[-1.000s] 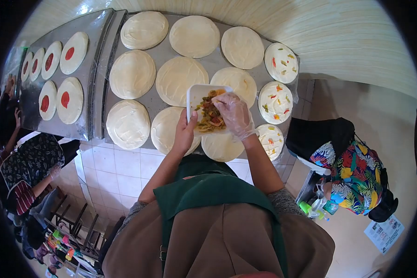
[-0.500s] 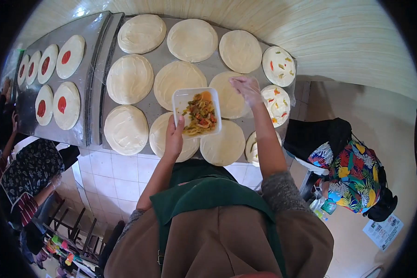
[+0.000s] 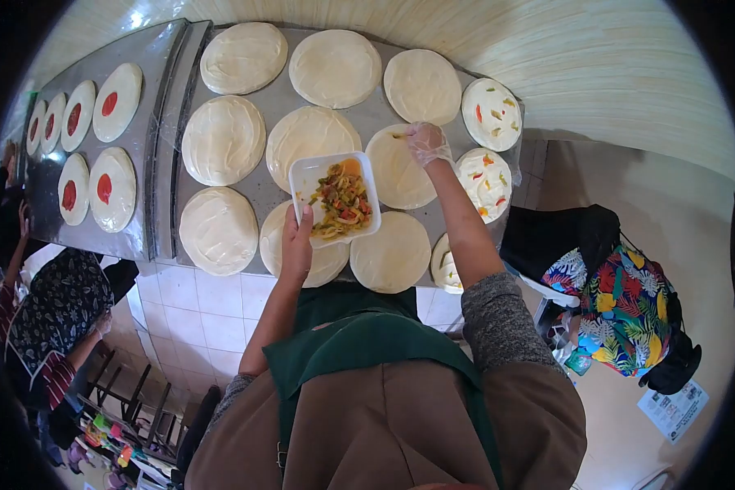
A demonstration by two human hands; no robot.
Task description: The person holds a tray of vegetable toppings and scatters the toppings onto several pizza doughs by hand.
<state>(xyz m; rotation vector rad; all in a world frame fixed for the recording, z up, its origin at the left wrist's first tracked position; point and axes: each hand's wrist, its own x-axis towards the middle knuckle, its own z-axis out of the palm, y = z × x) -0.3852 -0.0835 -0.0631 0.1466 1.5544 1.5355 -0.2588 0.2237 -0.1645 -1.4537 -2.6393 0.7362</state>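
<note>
My left hand [image 3: 298, 243] grips the near edge of a white plastic tub [image 3: 299, 175], thumb over the rim. Chopped mixed vegetables [image 3: 340, 200] in green, red and yellow lie inside it. In a clear plastic glove, my right hand [image 3: 429, 145] hovers over the upper right of a round dough base [image 3: 400, 175] spread with a pale cream. Its fingers are bunched together, and what they hold is hidden. A small dark green piece [image 3: 398, 136] shows on that base near the fingertips. Beside it, a cream-covered base [image 3: 485, 184] carries scattered vegetable pieces.
Several cream-coated bases [image 3: 223, 140] cover the metal table [image 3: 261, 196]. Another topped base [image 3: 492, 113] lies at the far right. On a second metal table [image 3: 45, 208] are bases with red sauce. People stand left and right, one in a colourful floral garment [image 3: 629, 302].
My right hand has moved slightly, and a small green piece now shows on the base below it. The tub has shifted a little to the left with my left hand.
</note>
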